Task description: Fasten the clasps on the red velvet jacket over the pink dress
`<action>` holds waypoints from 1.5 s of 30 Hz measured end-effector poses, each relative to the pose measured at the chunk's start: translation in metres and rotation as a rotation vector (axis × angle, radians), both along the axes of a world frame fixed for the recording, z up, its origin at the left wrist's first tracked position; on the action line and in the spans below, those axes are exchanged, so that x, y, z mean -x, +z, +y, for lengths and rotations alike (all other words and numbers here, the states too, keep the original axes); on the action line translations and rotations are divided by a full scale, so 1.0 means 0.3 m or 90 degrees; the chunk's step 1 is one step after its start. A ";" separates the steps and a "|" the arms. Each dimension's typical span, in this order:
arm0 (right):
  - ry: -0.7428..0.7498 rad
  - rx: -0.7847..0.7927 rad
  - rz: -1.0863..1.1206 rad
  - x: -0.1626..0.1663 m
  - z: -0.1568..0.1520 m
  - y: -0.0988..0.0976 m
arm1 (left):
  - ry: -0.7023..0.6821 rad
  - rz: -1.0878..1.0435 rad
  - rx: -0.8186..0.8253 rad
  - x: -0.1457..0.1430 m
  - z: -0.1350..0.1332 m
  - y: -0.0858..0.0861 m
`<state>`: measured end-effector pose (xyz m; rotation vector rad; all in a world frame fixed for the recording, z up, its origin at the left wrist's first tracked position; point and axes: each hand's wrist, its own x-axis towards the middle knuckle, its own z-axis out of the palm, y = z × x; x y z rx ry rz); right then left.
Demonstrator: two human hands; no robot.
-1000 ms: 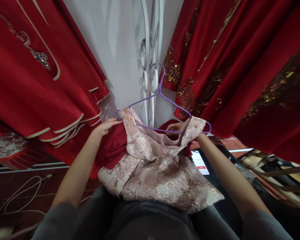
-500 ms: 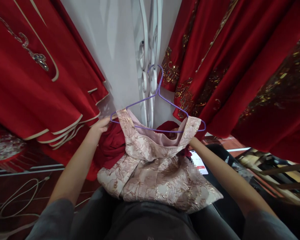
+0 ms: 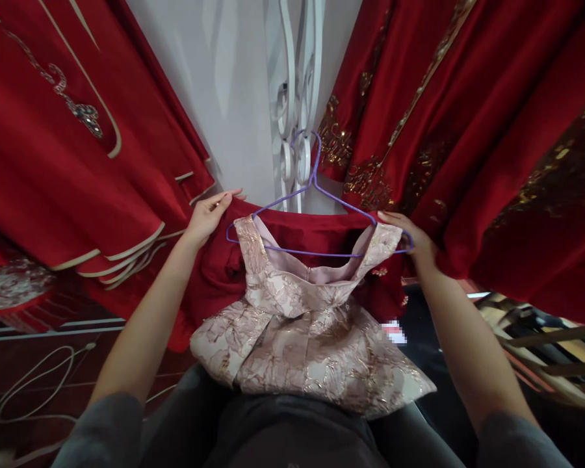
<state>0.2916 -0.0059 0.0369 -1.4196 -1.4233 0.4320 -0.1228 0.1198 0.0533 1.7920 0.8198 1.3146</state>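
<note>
A pink-and-gold brocade dress (image 3: 292,354) lies across my lap, its two wide straps on a purple hanger (image 3: 314,179). Behind the dress's neckline, a dark red cloth (image 3: 316,226) is stretched sideways between my hands. My left hand (image 3: 210,216) pinches its upper left corner, just beyond the hanger's left end. At the opposite corner, my right hand (image 3: 409,235) grips the cloth with the thumb on top, close behind the right strap; its other fingers are mostly hidden. Small beaded trim shows along the cloth's right side. The hanger's hook points away from me.
Red gowns (image 3: 141,123) with pale piping hang at the left, and gold-sequinned red gowns (image 3: 419,143) at the right. White scrolled metalwork (image 3: 297,84) stands ahead against a pale wall. A white cable (image 3: 34,383) lies on the floor at lower left. A partly blurred phone (image 3: 394,333) rests at the right.
Both hands have risen, and the right moved outward from behind the dress. The bunched red cloth is now spread into a straight edge behind the hanger. More of the phone is covered.
</note>
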 end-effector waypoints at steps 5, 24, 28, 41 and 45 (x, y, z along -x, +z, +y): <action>-0.066 -0.103 -0.167 0.053 -0.040 0.105 | 0.287 0.017 -0.238 -0.035 -0.077 -0.025; -0.216 -0.049 -0.260 0.059 -0.227 -0.030 | 0.397 0.434 -0.352 0.001 -0.189 -0.185; -0.074 -0.027 -0.163 0.123 -0.186 -0.037 | 0.427 0.365 -0.240 -0.070 -0.245 -0.153; 0.216 0.009 -0.015 0.594 -0.178 -0.146 | 0.093 0.146 -0.044 -0.357 -0.470 -0.155; 0.164 -0.059 0.103 0.589 -0.203 -0.158 | 0.135 0.117 -0.036 -0.344 -0.478 -0.192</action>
